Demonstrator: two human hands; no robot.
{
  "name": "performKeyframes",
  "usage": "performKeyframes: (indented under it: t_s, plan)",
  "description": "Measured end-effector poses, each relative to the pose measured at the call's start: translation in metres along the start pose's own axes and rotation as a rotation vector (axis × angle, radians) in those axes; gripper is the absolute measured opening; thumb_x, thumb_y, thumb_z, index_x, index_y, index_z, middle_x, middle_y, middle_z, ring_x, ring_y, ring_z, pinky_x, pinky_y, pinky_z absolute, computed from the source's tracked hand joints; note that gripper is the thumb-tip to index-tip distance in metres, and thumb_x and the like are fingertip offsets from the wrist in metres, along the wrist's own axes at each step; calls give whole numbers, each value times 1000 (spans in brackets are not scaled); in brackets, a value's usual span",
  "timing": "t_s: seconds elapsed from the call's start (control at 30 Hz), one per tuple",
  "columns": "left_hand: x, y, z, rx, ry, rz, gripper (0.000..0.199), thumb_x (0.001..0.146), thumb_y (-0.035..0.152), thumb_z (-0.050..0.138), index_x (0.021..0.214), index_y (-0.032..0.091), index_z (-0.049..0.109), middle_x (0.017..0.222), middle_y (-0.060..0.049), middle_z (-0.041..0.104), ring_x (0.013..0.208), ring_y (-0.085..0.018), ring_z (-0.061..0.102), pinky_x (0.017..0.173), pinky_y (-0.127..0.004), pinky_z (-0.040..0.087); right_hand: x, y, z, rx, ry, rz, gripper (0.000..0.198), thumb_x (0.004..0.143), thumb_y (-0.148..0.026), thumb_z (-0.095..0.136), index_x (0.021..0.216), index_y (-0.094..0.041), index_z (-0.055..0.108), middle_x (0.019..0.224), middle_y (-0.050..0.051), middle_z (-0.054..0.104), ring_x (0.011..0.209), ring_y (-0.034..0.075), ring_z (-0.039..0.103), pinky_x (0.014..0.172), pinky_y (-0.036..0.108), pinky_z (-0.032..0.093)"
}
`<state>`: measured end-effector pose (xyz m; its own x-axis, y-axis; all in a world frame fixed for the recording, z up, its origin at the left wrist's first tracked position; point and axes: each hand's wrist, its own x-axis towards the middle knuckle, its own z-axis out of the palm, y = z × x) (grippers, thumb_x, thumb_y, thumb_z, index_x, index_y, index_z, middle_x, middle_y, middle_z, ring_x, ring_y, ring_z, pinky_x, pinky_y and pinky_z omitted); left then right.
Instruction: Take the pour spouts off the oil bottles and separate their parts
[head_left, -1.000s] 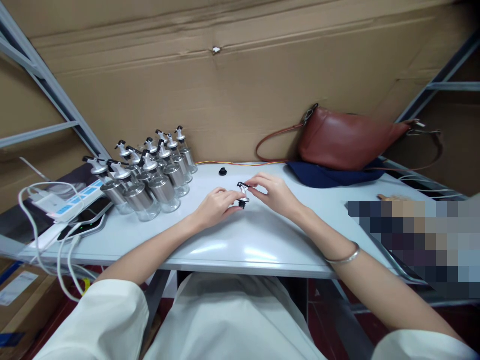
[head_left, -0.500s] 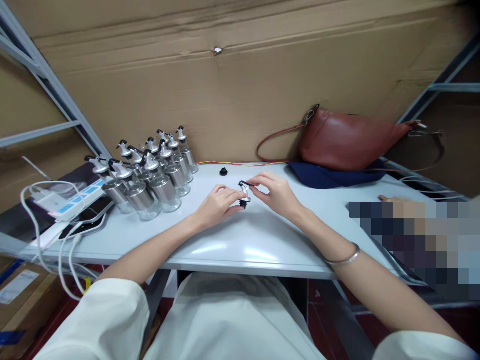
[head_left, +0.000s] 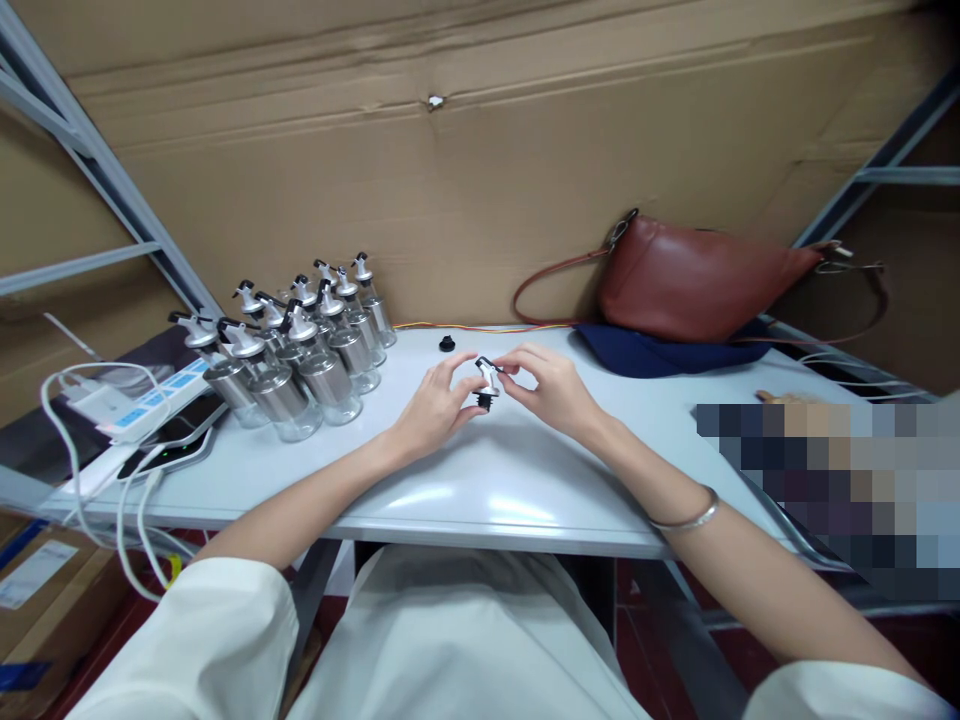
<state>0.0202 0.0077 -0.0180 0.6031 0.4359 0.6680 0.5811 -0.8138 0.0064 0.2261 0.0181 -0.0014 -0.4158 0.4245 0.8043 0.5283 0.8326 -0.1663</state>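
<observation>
A silver pour spout (head_left: pixel 487 380) with a black lever on top and a black ribbed stopper below is between my hands, above the table. My left hand (head_left: pixel 436 408) grips its lower part between thumb and fingers, with the index finger raised away. From the other side, my right hand (head_left: pixel 551 388) pinches the black lever at its end. Behind them a small black stopper piece (head_left: pixel 447 343) lies on the table. To the left stand several glass bottles (head_left: pixel 327 385) with steel sleeves and similar spouts fitted.
At the left edge are a white power strip (head_left: pixel 161 400), a phone (head_left: pixel 184 420) and white cables. A brown leather bag (head_left: pixel 697 280) rests on a dark blue cap (head_left: pixel 637 352) at the back right. Cardboard (head_left: pixel 480 200) walls the back. A blurred-out area covers the right side.
My left index finger has lifted off the spout, and the fingers have opened wider around it. The spout has risen slightly and tilted. My right hand still pinches the lever.
</observation>
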Motion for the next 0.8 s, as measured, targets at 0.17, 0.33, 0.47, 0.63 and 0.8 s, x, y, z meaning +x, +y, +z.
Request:
performKeyframes:
  t_s: [0.17,0.33,0.47,0.63,0.8]
  plan:
    - [-2,-1,3,-130,-9,14,26,91,26,49,115,18,43,135,-20,43,126,-27,45,99,-47,44,0,-1,0,12,-1,27,13,87,-18,51,93,-20,62,74,4,59,69,16,57,65,29,49]
    - [-2,0,2,-226,-12,-18,27,91,25,48,116,19,42,138,-21,41,127,-25,46,99,-45,44,0,-3,-2,33,14,44,14,89,-22,49,93,-20,63,74,4,60,68,16,57,65,30,49]
    - [-1,0,-3,-255,11,-35,27,91,27,49,115,17,44,136,-22,43,124,-24,49,101,-44,44,1,-7,-4,105,-1,47,21,87,-35,58,99,-19,63,81,6,62,75,19,59,71,32,50]
    - [0,-3,-5,-219,38,-35,24,92,27,47,113,17,44,133,-22,46,126,-24,47,100,-44,43,0,-11,-1,152,-41,54,41,80,-44,66,112,-18,61,90,9,64,82,21,61,77,35,51]
    - [-1,-3,-4,-196,38,-26,26,91,29,49,113,18,44,131,-20,49,126,-25,47,99,-44,44,-2,-9,2,195,-99,141,43,81,-39,66,119,-21,60,89,6,67,81,20,63,77,34,52]
